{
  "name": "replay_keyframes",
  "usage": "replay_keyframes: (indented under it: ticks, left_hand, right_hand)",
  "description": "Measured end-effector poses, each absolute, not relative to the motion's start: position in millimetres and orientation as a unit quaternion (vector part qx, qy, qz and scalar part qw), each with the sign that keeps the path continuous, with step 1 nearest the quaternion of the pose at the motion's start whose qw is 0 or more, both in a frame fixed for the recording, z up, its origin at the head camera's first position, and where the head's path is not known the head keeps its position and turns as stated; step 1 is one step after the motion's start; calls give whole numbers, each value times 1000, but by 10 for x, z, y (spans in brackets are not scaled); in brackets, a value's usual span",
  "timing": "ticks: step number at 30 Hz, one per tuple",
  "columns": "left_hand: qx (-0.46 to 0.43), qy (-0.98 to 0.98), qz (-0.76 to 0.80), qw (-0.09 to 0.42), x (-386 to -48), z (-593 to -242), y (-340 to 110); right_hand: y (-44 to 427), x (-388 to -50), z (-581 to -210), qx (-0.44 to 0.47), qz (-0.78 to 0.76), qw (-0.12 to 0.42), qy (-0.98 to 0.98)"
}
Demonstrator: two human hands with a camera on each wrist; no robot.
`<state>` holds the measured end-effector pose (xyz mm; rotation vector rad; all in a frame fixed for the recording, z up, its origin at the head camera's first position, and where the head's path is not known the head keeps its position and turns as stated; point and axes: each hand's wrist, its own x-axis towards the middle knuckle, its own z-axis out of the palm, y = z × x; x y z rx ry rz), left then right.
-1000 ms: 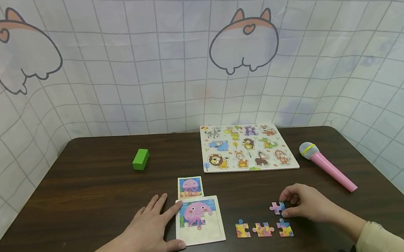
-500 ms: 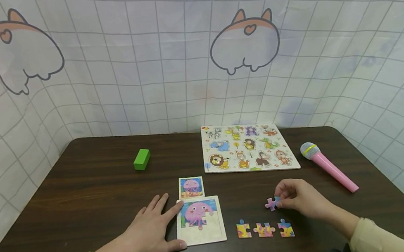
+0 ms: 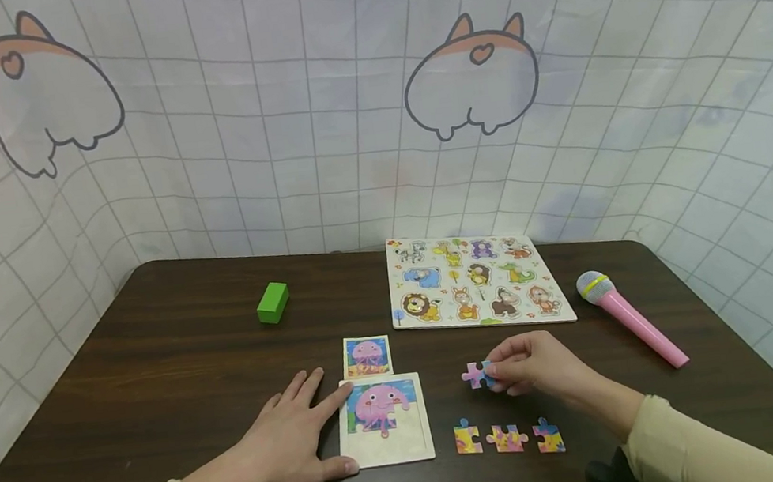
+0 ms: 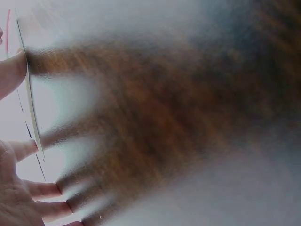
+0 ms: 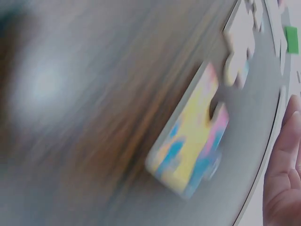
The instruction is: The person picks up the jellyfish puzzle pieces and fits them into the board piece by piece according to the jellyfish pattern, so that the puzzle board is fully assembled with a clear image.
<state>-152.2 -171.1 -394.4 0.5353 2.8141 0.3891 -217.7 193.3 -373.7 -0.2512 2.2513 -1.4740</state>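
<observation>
In the head view my left hand (image 3: 291, 443) lies with spread fingers at the left side of a square puzzle board (image 3: 396, 453), index fingertip and thumb touching its edge. The board's upper part carries a partly assembled pink jellyfish picture; its lower part is bare. My right hand (image 3: 540, 367) pinches a pink and blue puzzle piece (image 3: 474, 376) above the table, right of the board. Below it lie three loose pieces in a row: a yellow piece (image 3: 467, 438), a middle piece (image 3: 507, 439) and a right piece (image 3: 549, 437). A small jellyfish picture card (image 3: 367, 356) touches the board's top edge.
A large animal puzzle board (image 3: 473, 283) lies at the back of the dark table (image 3: 157, 362). A pink toy microphone (image 3: 635, 321) is at the right, and a green block (image 3: 273, 302) at the back left. A patterned cloth (image 3: 259, 128) hangs behind.
My right hand has carried the pink and blue puzzle piece leftward and away from me, toward the board. The left hand has kept its place on the board.
</observation>
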Motion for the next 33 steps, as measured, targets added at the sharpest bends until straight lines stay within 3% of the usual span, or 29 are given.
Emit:
replay_keyframes:
  ticks: [16,33]
  left_hand:
    - [185,964,141,129,-1516,-3934,-1721]
    - [189,964,139,126,-1510,-3930,-1713]
  right_hand:
    - [1128,-2123,-3749,-124,-501,286,808]
    - [903,-2095,-3756,-104,-456,280,839]
